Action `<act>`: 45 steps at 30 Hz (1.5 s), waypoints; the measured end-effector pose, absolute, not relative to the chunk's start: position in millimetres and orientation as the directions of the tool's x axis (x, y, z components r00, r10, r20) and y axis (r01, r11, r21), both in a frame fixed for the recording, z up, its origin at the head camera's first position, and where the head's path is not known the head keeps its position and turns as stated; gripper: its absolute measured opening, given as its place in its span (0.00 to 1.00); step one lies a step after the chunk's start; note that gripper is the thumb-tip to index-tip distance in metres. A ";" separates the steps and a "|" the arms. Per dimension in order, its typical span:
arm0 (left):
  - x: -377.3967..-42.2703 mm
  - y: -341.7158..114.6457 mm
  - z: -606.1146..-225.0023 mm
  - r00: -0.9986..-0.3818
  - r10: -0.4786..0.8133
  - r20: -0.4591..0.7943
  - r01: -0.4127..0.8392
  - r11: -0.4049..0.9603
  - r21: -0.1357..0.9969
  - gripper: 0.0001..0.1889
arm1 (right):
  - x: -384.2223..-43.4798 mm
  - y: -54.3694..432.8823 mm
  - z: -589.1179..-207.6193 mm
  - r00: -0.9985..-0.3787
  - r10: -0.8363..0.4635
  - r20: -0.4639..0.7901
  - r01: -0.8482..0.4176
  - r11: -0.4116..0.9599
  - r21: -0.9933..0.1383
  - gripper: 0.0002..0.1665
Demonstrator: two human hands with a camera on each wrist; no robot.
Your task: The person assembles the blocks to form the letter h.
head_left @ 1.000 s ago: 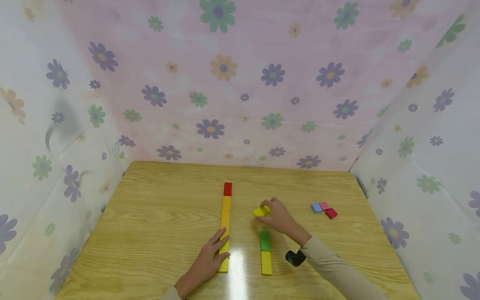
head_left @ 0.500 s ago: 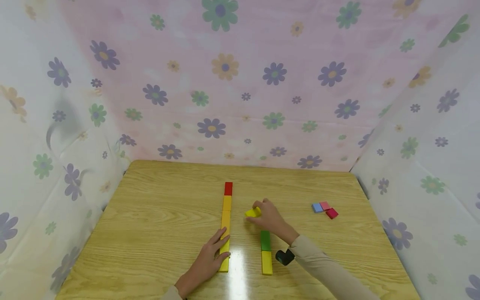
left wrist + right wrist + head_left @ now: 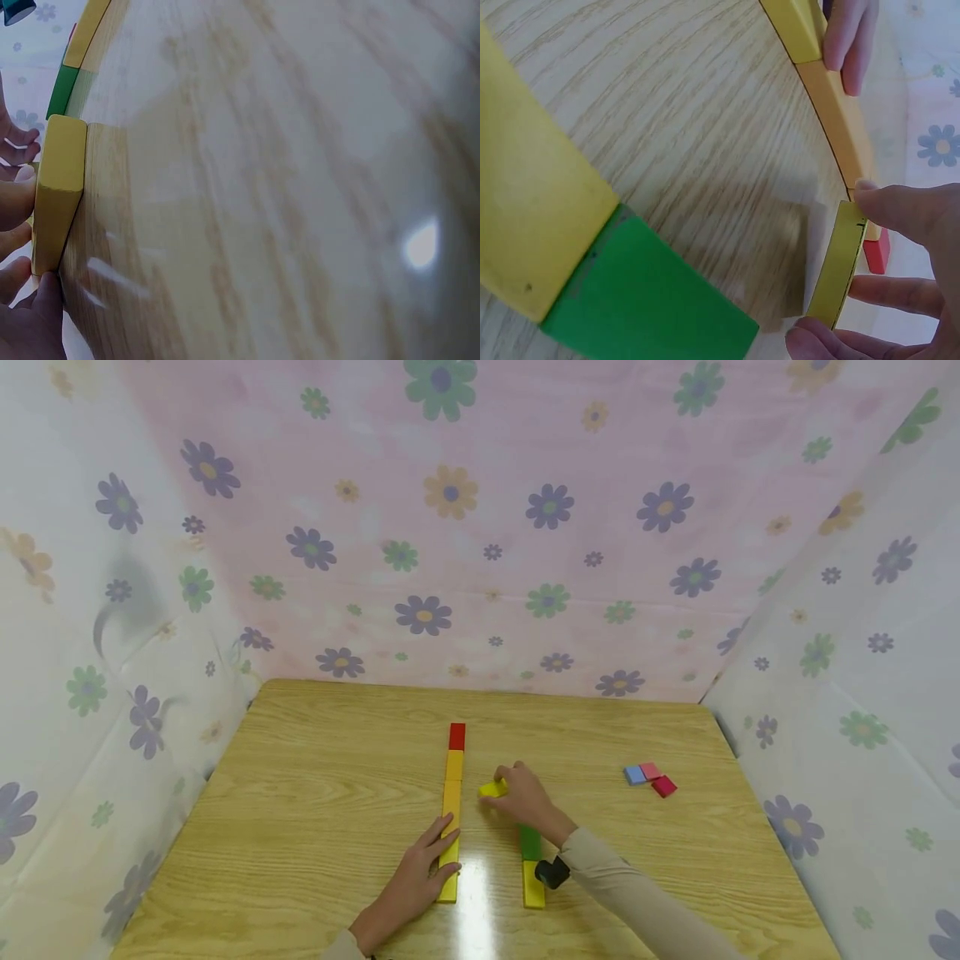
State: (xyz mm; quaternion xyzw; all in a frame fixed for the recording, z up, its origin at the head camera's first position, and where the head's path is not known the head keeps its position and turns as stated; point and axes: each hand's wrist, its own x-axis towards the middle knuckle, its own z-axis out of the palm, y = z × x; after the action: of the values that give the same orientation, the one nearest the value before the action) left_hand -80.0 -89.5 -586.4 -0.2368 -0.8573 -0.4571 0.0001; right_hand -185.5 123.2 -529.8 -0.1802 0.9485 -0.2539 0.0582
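Observation:
My right hand point(image 3: 528, 797) pinches a flat yellow block point(image 3: 492, 789) between thumb and fingertips; in the right wrist view this yellow block point(image 3: 834, 270) stands on edge. Left of it runs a straight row: a red block point(image 3: 457, 737) at the far end, two orange blocks, then a yellow block point(image 3: 447, 891) nearest me. My left hand point(image 3: 408, 881) rests along this row, fingers spread over its near part and thumb on the yellow block. Under my right forearm lie a green block point(image 3: 530, 842) and another yellow block point(image 3: 533, 893), end to end.
At the right of the wooden table point(image 3: 337, 752) lie a blue block point(image 3: 635, 775), a pink block point(image 3: 649, 770) and a dark red block point(image 3: 664, 786), grouped closely. A black wrist camera point(image 3: 552, 872) overlaps the near yellow block. Flowered cloth point(image 3: 480, 527) encloses the table's back and sides.
My right hand has moved left with the yellow block, closer to the long row. The left hand has stayed in place.

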 end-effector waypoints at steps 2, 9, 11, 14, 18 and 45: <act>-80.0 -89.4 -586.6 -0.888 0.406 0.215 0.404 0.470 0.785 0.27 | -185.2 120.6 -531.5 -0.930 -0.366 -0.026 -0.308 0.818 -0.486 0.25; -79.4 -88.9 -587.4 -0.890 0.407 0.207 0.399 0.474 0.785 0.27 | -183.8 112.7 -532.5 -0.939 -0.343 -0.020 -0.293 0.832 -0.471 0.26; -79.2 -88.9 -587.5 -0.890 0.407 0.205 0.398 0.475 0.785 0.27 | -183.4 110.8 -533.1 -0.938 -0.345 -0.015 -0.299 0.833 -0.466 0.26; -79.3 -89.1 -587.0 -0.892 0.405 0.198 0.390 0.472 0.791 0.27 | -183.6 108.4 -534.4 -0.936 -0.352 -0.014 -0.305 0.830 -0.466 0.27; -79.4 -89.1 -586.4 -0.893 0.403 0.201 0.391 0.472 0.790 0.27 | -184.8 107.0 -537.4 -0.933 -0.358 -0.021 -0.307 0.828 -0.470 0.28; -80.1 -89.9 -586.7 -0.902 0.401 0.157 0.360 0.501 0.787 0.27 | -185.6 103.9 -543.8 -0.916 -0.400 0.009 -0.356 0.806 -0.472 0.16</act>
State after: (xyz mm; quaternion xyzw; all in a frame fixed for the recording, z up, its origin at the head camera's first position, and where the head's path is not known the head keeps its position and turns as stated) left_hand -80.1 -89.9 -586.7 -0.2197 -0.8660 -0.4487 -0.0231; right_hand -185.6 103.9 -543.8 -0.1993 0.9492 -0.2391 0.0457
